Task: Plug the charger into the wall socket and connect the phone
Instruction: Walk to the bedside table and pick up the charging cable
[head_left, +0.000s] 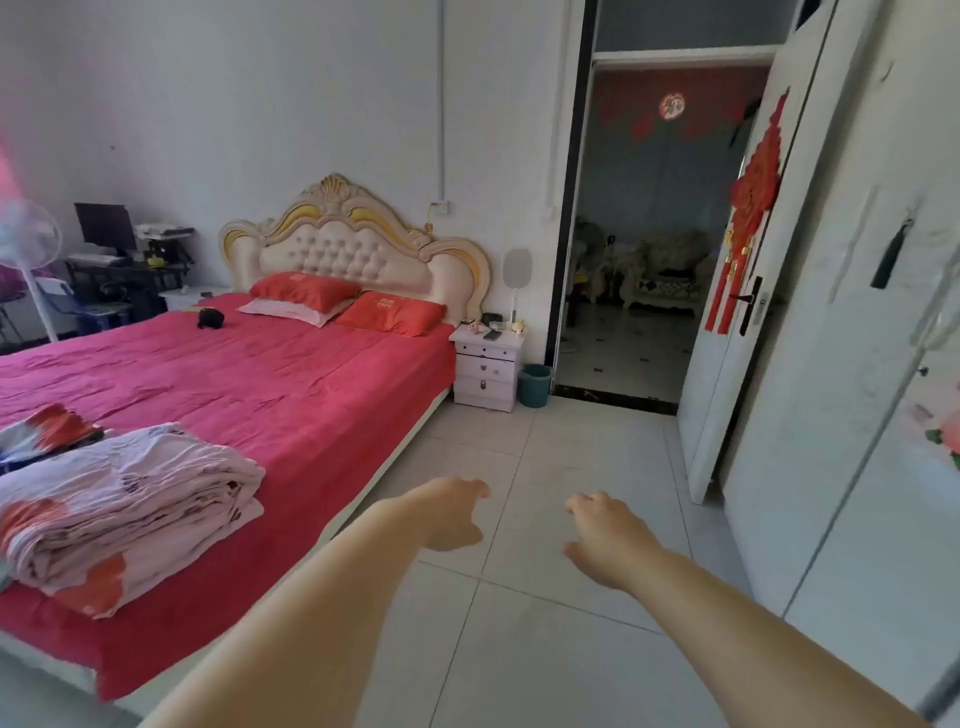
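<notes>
A white wall socket sits on the far wall just right of the headboard, with a yellow cable hanging from it. A dark phone lies on the white nightstand beside the bed. No charger can be made out from here. My left hand and my right hand reach forward over the tiled floor, far from the nightstand. Both hold nothing, with fingers loosely curled and apart.
A bed with a pink sheet fills the left, with folded blankets at its near corner. A teal bin stands next to the nightstand. An open door and white wardrobe line the right. Tiled floor runs ahead.
</notes>
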